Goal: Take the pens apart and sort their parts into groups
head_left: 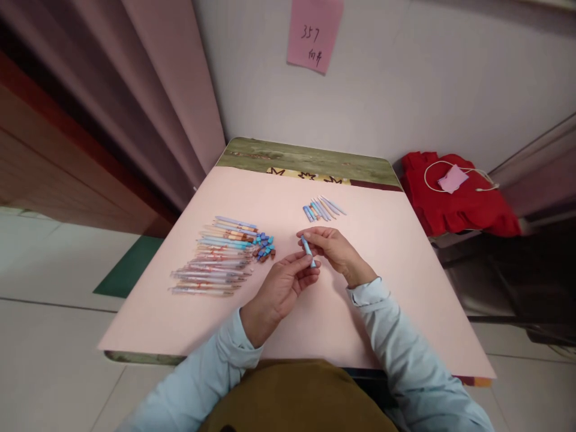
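Over the middle of the table, a short light blue pen barrel (pixel 308 249) is held tilted between both hands. My left hand (pixel 283 285) pinches its lower end, while the fingers of my right hand (pixel 335 247) close on its upper end. To the left lies a row of several pens (pixel 216 258) in pale, brown and blue colours. Small blue and brown pieces (pixel 264 246) are heaped at the right ends of that row. Beyond my hands is a smaller group of pen parts (pixel 323 208), some short and blue, others long and pointed.
A pale pink sheet (pixel 382 240) covers most of the table, with a green wood-look strip (pixel 310 155) showing at the back. Against the wall hangs a pink note (pixel 314 36). On the right, a red cloth (pixel 468 207) carries a white cable and a pink paper.
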`<state>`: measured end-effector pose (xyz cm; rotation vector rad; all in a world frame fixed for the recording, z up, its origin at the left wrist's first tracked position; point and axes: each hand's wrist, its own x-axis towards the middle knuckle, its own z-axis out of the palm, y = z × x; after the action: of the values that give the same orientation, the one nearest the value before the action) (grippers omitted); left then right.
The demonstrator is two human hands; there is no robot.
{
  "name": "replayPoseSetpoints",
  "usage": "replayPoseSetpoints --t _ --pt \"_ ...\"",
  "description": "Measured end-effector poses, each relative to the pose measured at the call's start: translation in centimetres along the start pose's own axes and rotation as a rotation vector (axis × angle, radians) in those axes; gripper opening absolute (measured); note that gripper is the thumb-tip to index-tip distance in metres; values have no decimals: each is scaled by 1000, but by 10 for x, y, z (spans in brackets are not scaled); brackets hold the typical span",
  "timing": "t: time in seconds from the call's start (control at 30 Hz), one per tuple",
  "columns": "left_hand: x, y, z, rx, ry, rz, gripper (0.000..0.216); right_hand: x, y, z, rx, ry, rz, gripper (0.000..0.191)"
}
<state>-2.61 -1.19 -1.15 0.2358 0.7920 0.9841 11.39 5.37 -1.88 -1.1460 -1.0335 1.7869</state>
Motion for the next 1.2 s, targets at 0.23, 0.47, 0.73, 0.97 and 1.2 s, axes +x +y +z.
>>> replayPoseSetpoints --t 0.23,0.47,0.73,0.97,1.2 --pt "-1 0 0 87 32 89 18 -11 -1 2 -41 29 -51 33" --pt "3 -3 0 178 42 159 27 -11 6 5 -17 41 -38 31" --pt "20 3 1 160 63 122 17 -4 16 1 20 128 -89 38" --pt "69 32 3 236 209 218 12 5 27 -9 -450 378 -318 30" --pt "106 48 7 375 294 242 19 32 18 -7 -462 383 -296 31"
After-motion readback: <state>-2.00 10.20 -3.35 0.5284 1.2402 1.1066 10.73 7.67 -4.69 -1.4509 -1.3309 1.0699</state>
